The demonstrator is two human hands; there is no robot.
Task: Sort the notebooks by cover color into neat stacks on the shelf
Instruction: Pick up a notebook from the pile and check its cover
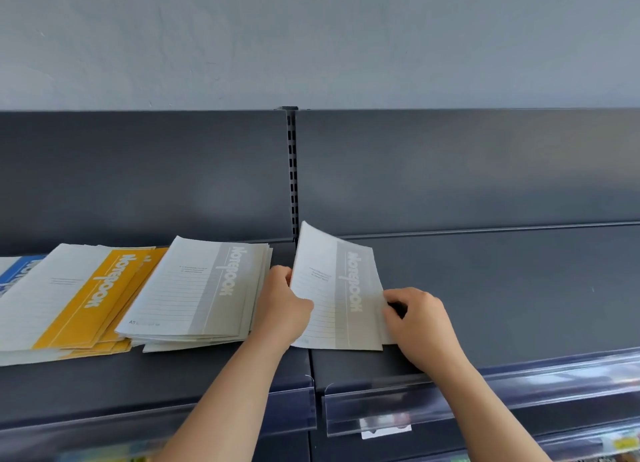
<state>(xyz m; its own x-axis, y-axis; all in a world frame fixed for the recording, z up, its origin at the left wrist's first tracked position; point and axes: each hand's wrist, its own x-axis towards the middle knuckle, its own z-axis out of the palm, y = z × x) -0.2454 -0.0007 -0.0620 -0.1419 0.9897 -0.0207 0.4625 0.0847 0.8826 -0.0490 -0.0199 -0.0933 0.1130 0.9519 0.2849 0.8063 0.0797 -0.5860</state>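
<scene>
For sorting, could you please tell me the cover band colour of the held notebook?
Grey band on the held notebook, clearest in head view.

held notebook (341, 288): white with thin lines and a grey stripe
grey stack (204, 288): white and grey covers
yellow stack (79, 299): white with a yellow stripe
blue notebook (17, 271): blue and white
shelf (502, 288): dark grey
wall (311, 39): pale grey
</scene>
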